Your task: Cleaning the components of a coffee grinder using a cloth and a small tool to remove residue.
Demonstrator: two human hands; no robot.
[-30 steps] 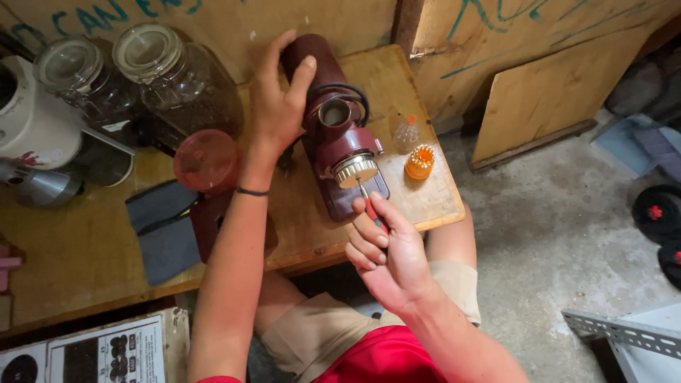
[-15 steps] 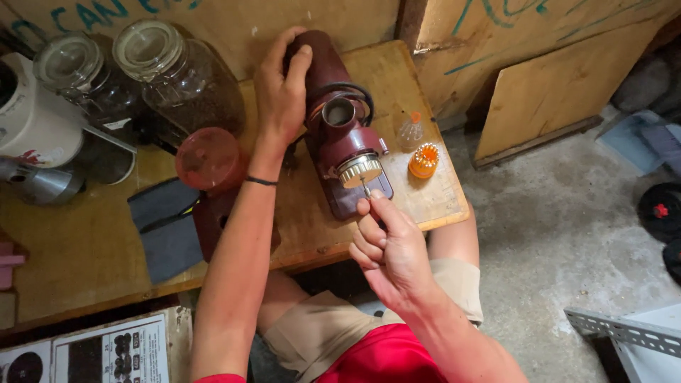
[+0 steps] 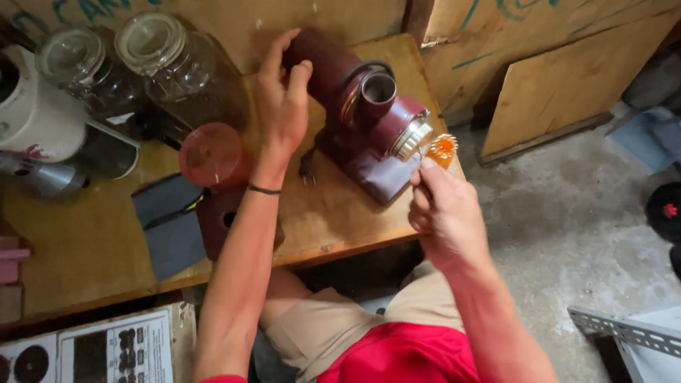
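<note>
Now left hand (image 3: 282, 106) steadies grinder (image 3: 362, 113) — right hand (image 3: 445, 213) beside.

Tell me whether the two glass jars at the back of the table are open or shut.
Shut. Both glass jars carry a round clear lid seated flat on the mouth, and neither lid is tilted or lifted.

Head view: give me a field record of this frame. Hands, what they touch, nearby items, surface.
left hand: palm and fingers resting on the rear of the dark red grinder
right hand: raised at the grinder's metal front collar, fingers pinched; what they hold cannot be told
orange piece: just beyond the right fingertips
grinder pose: lying tilted on the wooden table
nearby: two glass jars, round reddish lid, grey cloth, white appliance
</note>
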